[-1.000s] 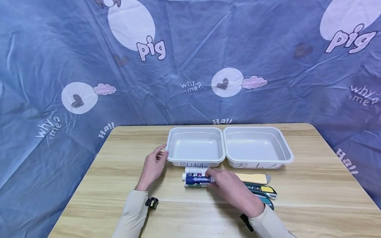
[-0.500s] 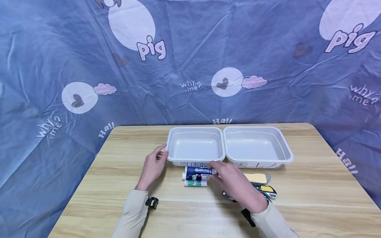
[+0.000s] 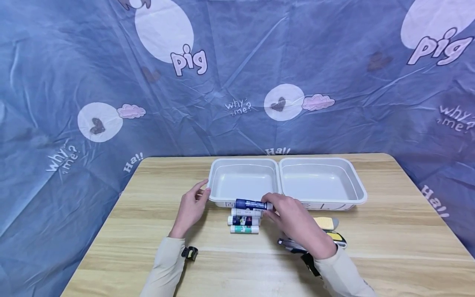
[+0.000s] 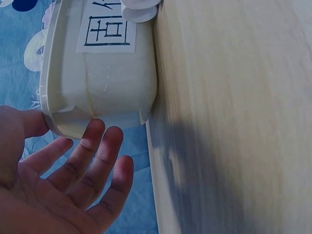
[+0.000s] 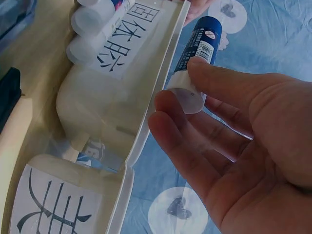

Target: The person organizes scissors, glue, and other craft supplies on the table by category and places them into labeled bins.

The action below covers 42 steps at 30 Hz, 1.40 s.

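My right hand (image 3: pixel 293 218) pinches the clear-capped end of a dark blue glue stick (image 3: pixel 252 204) between thumb and fingers. In the right wrist view that glue stick (image 5: pixel 197 53) is held up beside the rim of the left white tray (image 3: pixel 245 162). Three more glue sticks lie on the table in front of that tray: a white one (image 3: pixel 243 212), a navy-and-white one (image 3: pixel 241 220) and a green-and-white one (image 3: pixel 244 229). My left hand (image 3: pixel 193 208) touches the tray's left rim; in the left wrist view its fingers (image 4: pixel 105 158) are spread and slightly bent by the corner.
A second white tray (image 3: pixel 323 161) adjoins on the right. Both trays carry paper labels with Chinese characters on their fronts. Several utility knives (image 3: pixel 326 223) lie partly hidden beneath my right forearm. A blue printed cloth (image 3: pixel 237 74) hangs behind the wooden table (image 3: pixel 148 198).
My right hand has lifted the dark blue glue stick off the others and carried it forward to the left tray's front rim. My left hand has stayed at the rim.
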Available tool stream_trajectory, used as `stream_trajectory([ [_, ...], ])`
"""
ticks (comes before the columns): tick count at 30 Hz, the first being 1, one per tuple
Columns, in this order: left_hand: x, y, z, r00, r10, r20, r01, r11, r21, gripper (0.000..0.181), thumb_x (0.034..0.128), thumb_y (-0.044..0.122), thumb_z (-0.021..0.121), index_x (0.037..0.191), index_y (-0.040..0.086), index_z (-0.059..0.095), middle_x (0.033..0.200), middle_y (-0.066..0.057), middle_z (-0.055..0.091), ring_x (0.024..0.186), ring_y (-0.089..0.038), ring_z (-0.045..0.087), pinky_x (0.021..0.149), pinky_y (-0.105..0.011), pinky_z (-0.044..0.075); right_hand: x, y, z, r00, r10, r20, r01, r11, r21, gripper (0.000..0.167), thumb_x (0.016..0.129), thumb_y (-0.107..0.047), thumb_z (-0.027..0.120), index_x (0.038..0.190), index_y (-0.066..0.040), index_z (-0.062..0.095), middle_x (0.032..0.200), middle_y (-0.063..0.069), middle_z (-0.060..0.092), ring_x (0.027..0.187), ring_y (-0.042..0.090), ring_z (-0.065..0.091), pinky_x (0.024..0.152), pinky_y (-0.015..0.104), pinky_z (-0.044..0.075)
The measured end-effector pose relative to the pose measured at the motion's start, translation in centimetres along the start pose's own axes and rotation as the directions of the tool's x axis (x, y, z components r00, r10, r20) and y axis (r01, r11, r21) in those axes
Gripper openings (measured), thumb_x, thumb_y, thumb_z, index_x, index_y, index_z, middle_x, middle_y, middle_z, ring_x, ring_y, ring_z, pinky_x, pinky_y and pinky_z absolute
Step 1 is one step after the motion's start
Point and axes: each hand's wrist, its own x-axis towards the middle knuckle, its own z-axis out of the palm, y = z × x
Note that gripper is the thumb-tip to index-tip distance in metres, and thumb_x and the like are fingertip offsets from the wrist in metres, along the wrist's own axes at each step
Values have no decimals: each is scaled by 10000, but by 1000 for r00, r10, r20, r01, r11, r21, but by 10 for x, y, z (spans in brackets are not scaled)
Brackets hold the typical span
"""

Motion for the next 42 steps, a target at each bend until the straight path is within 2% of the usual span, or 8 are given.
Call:
stream_trajectory([
  [8, -2, -1, 0, 1000, -14, 14, 14, 1000, -1, 422, 1043, 217, 601, 1444, 87, 580, 1011, -133, 737, 906, -315, 711, 788, -318, 550, 2, 6, -4, 1000, 28, 2, -29, 999, 22, 236, 905, -97, 776, 1127, -82, 698, 1006, 29, 744, 784, 110, 686, 679, 289, 557],
  [21, -1, 1, -1, 1000, -4, 5, 4, 1000, 1, 415, 1043, 211, 603, 1440, 92, 586, 1001, -134, 739, 910, -336, 706, 788, -323, 535, 6, 18, -5, 996, 42, -75, -41, 999, 15, 253, 898, -78, 784, 1135, -58, 698, 918, 8, 707, 697, 21, 585, 624, 254, 516],
  [42, -1, 2, 0, 1000, -3, 10, 3, 1000, 13, 417, 1048, 222, 595, 1442, 88, 582, 1001, -134, 740, 908, -331, 710, 791, -331, 534, 7, 28, -4, 994, 63, -93, -62, 998, 13, 252, 909, -89, 776, 1149, -57, 707, 954, 24, 713, 735, 49, 611, 644, 281, 520],
])
